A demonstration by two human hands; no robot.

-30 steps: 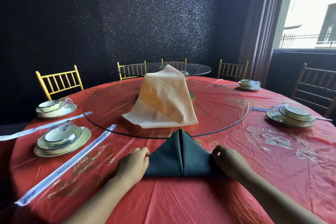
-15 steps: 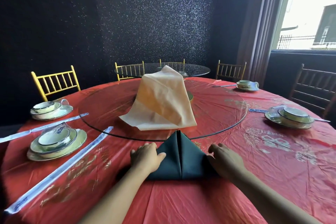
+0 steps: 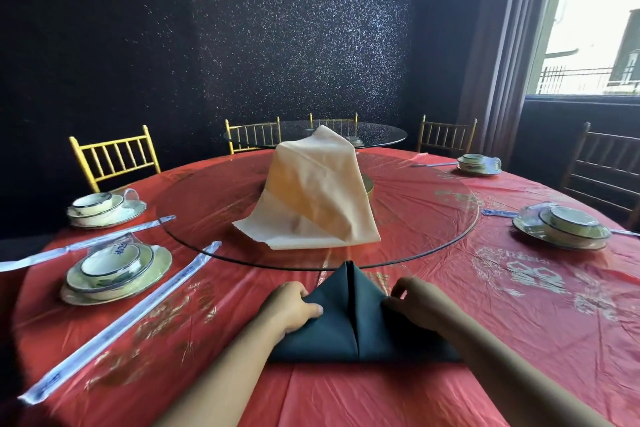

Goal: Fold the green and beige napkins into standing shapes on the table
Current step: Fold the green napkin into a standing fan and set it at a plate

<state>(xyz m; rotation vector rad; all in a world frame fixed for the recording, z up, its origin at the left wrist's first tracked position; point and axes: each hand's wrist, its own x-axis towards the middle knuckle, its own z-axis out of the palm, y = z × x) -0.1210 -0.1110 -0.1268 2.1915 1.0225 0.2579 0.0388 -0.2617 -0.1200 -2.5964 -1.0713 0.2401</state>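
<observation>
I see the dark green cloth napkin [image 3: 356,319], folded to a triangle with a centre seam, lying flat on the red-covered round counter [image 3: 519,340] near its front edge. My left hand [image 3: 294,305] and right hand [image 3: 415,298] each curl their fingers round a sloping edge, pinching it. I judge both sides should move evenly, with the seam kept straight. The beige cloth napkin [image 3: 318,191] waits draped on the clear glass turntable [image 3: 433,218].

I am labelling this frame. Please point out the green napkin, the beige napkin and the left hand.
green napkin [image 3: 337,329]: head view, on its left folded flap.
beige napkin [image 3: 318,198]: head view, on its front face.
left hand [image 3: 291,305]: head view, on its back.
</observation>
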